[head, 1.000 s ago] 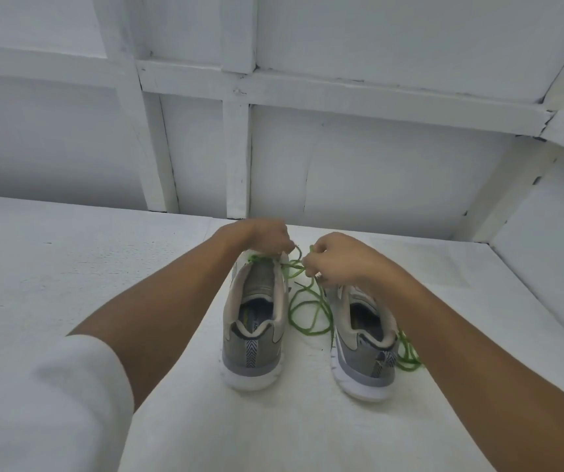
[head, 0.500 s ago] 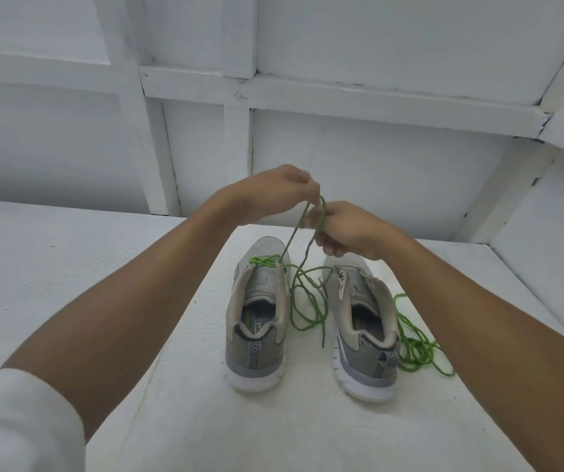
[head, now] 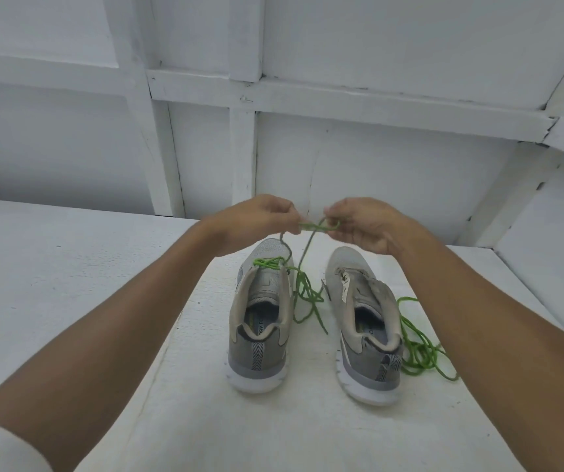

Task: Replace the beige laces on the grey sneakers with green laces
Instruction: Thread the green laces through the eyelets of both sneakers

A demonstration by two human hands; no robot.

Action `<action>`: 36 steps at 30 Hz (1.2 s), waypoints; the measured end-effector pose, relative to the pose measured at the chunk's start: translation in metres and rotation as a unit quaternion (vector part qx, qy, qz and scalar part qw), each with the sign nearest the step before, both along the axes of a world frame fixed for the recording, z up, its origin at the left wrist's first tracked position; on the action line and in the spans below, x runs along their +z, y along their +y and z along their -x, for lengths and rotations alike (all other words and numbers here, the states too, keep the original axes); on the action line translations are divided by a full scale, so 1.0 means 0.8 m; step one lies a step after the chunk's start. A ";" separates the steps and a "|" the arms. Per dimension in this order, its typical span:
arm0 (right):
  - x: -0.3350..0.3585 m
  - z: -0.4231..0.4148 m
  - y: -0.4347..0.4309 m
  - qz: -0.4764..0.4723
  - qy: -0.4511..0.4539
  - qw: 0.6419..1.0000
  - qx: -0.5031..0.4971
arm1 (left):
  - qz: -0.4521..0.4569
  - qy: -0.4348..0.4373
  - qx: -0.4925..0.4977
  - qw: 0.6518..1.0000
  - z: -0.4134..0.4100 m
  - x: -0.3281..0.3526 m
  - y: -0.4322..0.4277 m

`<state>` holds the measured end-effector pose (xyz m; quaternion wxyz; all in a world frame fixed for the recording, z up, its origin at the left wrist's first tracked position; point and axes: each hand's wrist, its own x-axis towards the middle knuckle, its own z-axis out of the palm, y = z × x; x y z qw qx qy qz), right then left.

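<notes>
The left hand [head: 256, 219] and the right hand [head: 362, 224] are up in the air. Each one pinches the green lace [head: 314, 227] between thumb and fingers. A short bit of lace runs between them. From there it hangs down to the left shoe [head: 260, 335], where it crosses the holes near the toe. Its loose end lies on the white table [head: 69, 267] between the shoes. The right shoe [head: 365, 335] shows no lace. A second green lace [head: 420, 352] lies in a heap just beside it.

The lace looks thin, soft and light, so it will flop and may tangle. It is likely best held close to its tip. The shoes look light and may slide if pulled hard.
</notes>
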<state>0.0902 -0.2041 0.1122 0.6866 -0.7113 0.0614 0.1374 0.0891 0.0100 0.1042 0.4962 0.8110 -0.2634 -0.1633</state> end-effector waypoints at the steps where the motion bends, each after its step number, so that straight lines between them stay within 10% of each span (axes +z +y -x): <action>1: 0.007 0.001 0.001 -0.006 -0.026 1.000 -0.003 | 0.012 0.023 0.002 1.000 0.000 -0.004 0.000; 9: 0.055 0.018 0.023 0.019 -0.143 0.985 0.098 | -0.018 -0.066 0.039 0.997 -0.012 0.000 -0.018; 25: 0.016 0.002 -0.043 -0.168 -0.118 0.958 -0.198 | 0.064 -0.009 0.140 0.988 -0.020 -0.007 0.123; 31: 0.011 0.004 -0.036 -0.128 -0.108 0.969 -0.183 | 0.135 0.151 0.090 0.975 -0.006 -0.005 0.131; 36: 0.015 0.036 -0.005 -0.029 -0.075 0.994 -0.075 | 0.149 0.114 0.143 0.972 -0.006 0.012 0.122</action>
